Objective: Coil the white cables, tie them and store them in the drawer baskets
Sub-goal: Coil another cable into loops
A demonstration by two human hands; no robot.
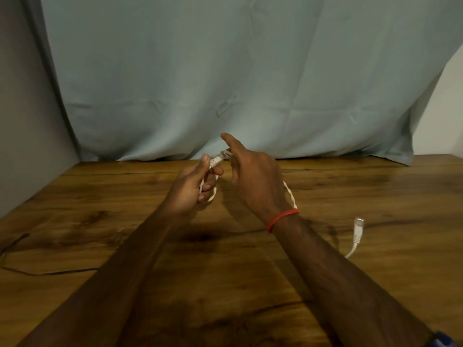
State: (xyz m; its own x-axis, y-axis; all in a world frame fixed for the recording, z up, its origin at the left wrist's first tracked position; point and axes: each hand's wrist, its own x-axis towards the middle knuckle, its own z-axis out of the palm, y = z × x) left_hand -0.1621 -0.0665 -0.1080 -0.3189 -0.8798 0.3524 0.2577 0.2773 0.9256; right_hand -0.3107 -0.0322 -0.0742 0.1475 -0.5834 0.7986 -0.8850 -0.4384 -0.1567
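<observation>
A white network cable [290, 194] is held above the wooden table [100, 196]. My left hand [193, 186] grips a small loop of it, and one clear plug end [216, 160] sticks up past the thumb. My right hand [253, 176] pinches the cable just beyond that plug, with the index finger pointing forward. The cable runs on behind my right wrist and comes out lower right. Its other plug [358, 229] hangs there just above the table. No drawer baskets are in view.
A pale blue-green cloth [225, 71] hangs behind the table's far edge. A thin dark wire [37, 272] lies on the table at the lower left. A red thread band [281, 219] circles my right wrist.
</observation>
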